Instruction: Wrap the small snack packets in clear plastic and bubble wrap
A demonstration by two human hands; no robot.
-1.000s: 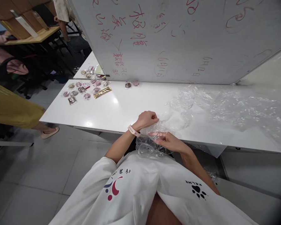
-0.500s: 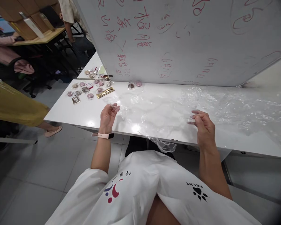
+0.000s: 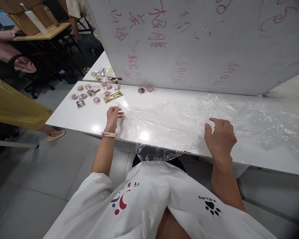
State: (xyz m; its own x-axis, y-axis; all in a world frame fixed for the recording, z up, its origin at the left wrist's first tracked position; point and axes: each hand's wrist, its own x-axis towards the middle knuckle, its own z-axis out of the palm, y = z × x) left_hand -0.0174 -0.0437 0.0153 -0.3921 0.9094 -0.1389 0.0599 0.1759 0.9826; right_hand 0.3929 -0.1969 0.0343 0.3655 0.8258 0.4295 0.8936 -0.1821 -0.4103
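Observation:
A thin clear plastic film lies crinkled across the white table, and part of it hangs over the front edge near my lap. My left hand pinches the film's left end between thumb and forefinger, with the other fingers loosely apart. Over the film's right part is my right hand, palm down, thumb and fingers spread and curved. Nothing shows between its fingers. More clear film spreads in a rumpled heap to the right of that hand.
Several small wrapped snacks and a gold stick packet lie on the table's left part. Two more wrapped snacks sit by the whiteboard along the back. A person in a yellow garment stands at the left.
My right hand has opened from a pinch and turned palm down. My left hand has shifted slightly left and up, and the film between them is drawn out straighter.

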